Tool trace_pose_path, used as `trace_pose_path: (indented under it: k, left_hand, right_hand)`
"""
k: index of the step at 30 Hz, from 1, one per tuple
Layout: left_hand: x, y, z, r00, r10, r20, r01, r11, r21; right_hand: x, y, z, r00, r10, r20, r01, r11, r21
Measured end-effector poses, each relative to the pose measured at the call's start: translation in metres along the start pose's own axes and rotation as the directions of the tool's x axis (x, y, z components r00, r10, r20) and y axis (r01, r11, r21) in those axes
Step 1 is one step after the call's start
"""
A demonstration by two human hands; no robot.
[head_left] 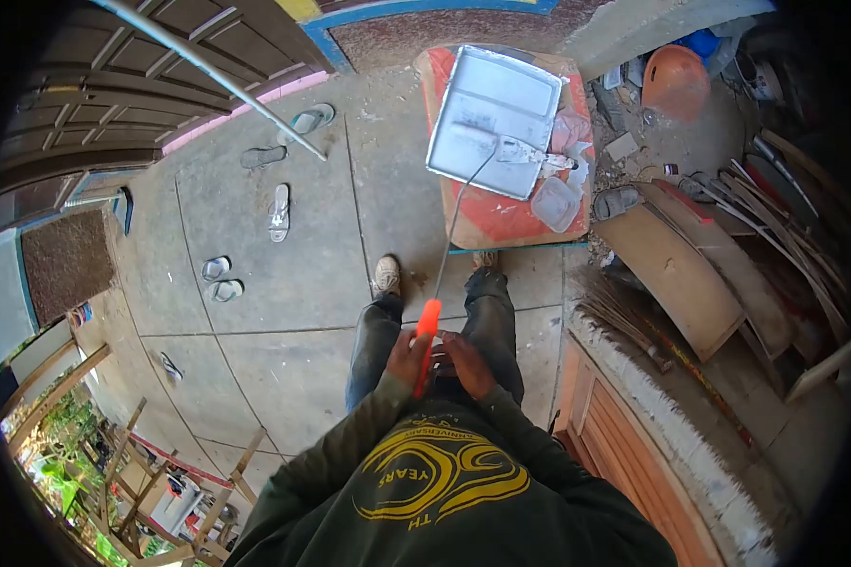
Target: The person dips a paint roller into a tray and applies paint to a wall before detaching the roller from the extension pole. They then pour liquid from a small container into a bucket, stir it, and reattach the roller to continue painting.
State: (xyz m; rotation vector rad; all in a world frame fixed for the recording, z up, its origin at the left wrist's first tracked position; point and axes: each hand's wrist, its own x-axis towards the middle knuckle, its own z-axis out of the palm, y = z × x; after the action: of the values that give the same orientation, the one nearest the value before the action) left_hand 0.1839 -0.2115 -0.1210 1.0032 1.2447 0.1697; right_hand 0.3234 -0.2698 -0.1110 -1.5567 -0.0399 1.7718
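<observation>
Both my hands are in front of my waist at the orange handle of a long paint roller (427,319). My left hand (407,357) is closed around the handle from the left. On the right side, my right hand (469,365) has its fingers bent in against the handle, partly hidden. The roller's thin metal rod runs away from me to a white paint tray (494,83), where its pale roller end lies. A paint-smeared flat tool (529,153), either a brush or a scraper, rests across the tray's near right side.
The tray sits on a worn red table (487,225) beside a clear plastic tub (556,205). A pale pole (246,94) slants in from the upper left. Several sandals (279,213) lie on the concrete floor. Wood boards (676,260) and an orange bucket (676,82) are at right.
</observation>
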Motion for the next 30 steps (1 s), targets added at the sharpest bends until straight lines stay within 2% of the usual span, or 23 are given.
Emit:
trace_pose_path:
  k: [1,2,4,6,7,8,9,10,12,13,14,16,17,18,19,20,21,23,26,28,30]
  left_hand:
    - [0.012,0.016,-0.001,0.994,-0.109,0.014,0.110,0.978,-0.180]
    - [0.026,0.035,0.003,0.976,-0.212,0.047,0.214,0.911,-0.352]
    - [0.071,0.021,0.006,0.989,-0.128,0.077,0.144,0.954,-0.264]
    - [0.086,0.030,0.000,0.920,-0.231,0.316,0.339,0.875,-0.345]
    - [0.083,0.026,0.002,0.922,-0.224,0.317,0.331,0.879,-0.342]
    - [0.077,0.016,0.006,0.976,-0.080,0.204,0.137,0.948,-0.288]
    - [0.074,-0.001,0.014,0.992,0.080,0.101,-0.057,0.976,-0.208]
    - [0.084,-0.048,0.026,0.779,0.619,-0.102,-0.614,0.786,0.074]
    - [0.044,-0.030,-0.001,0.455,0.886,0.086,-0.825,0.383,0.415]
    - [0.015,0.002,-0.025,0.895,0.385,0.225,-0.431,0.878,0.210]
    - [-0.007,0.025,-0.055,0.857,-0.254,0.449,0.219,0.967,0.129]
    - [-0.020,0.000,-0.106,0.898,-0.246,0.364,0.271,0.963,-0.017]
    - [-0.020,-0.017,-0.137,0.919,-0.292,0.264,0.331,0.937,-0.116]
    - [-0.016,-0.033,-0.169,0.925,-0.342,0.168,0.374,0.900,-0.224]
    - [-0.011,-0.042,-0.206,0.886,-0.441,0.146,0.463,0.822,-0.331]
    - [-0.010,-0.058,-0.237,0.894,-0.444,0.063,0.432,0.814,-0.388]
    - [-0.011,-0.053,-0.253,0.892,-0.433,-0.133,0.384,0.879,-0.283]
    - [-0.010,-0.049,-0.287,0.857,-0.404,-0.319,0.352,0.912,-0.211]
    - [-0.002,-0.062,-0.326,0.834,-0.415,-0.364,0.384,0.910,-0.159]
    - [0.001,-0.079,-0.347,0.775,-0.514,-0.368,0.489,0.856,-0.166]
    - [-0.001,-0.098,-0.366,0.781,-0.511,-0.358,0.508,0.854,-0.112]
  right_hand:
    - [-0.002,-0.002,0.018,0.999,0.016,0.032,-0.021,0.984,0.177]
    - [0.006,0.001,0.028,0.999,0.029,-0.015,-0.025,0.976,0.217]
    - [0.034,0.001,0.029,0.996,-0.007,-0.085,0.028,0.967,0.254]
    - [0.060,-0.012,0.030,0.993,-0.083,-0.084,0.113,0.877,0.467]
    - [0.060,-0.024,0.033,0.992,-0.092,-0.085,0.121,0.875,0.468]
    - [0.056,-0.037,0.037,0.974,-0.170,-0.147,0.213,0.909,0.359]
    - [0.051,-0.044,0.040,0.947,-0.251,-0.201,0.297,0.924,0.243]
    - [0.045,-0.040,0.041,0.952,-0.231,-0.200,0.274,0.936,0.223]
    - [0.042,-0.003,0.027,0.958,-0.208,-0.198,0.246,0.950,0.191]
    - [0.038,0.014,0.021,0.965,-0.182,-0.188,0.212,0.965,0.154]
    - [0.024,0.018,0.026,0.966,-0.185,-0.179,0.214,0.964,0.160]
    - [-0.014,0.015,0.048,0.963,-0.037,-0.268,0.097,0.972,0.215]
    - [-0.009,0.024,0.049,0.963,-0.032,-0.267,0.097,0.968,0.231]
    - [0.000,0.034,0.046,0.954,-0.075,-0.289,0.129,0.976,0.173]
    - [0.005,0.042,0.043,0.944,-0.116,-0.310,0.156,0.982,0.109]
    - [0.014,0.036,0.040,0.931,-0.135,-0.339,0.166,0.984,0.064]
    - [0.029,0.022,0.037,0.917,-0.157,-0.366,0.176,0.984,0.020]
    - [0.051,-0.004,0.028,0.911,-0.192,-0.366,0.214,0.977,0.021]
    - [0.047,-0.015,0.036,0.920,-0.145,-0.363,0.178,0.982,0.058]
    - [0.032,0.007,0.049,0.914,-0.134,-0.383,0.166,0.985,0.050]
    - [0.019,0.019,0.066,0.913,-0.121,-0.389,0.147,0.988,0.038]
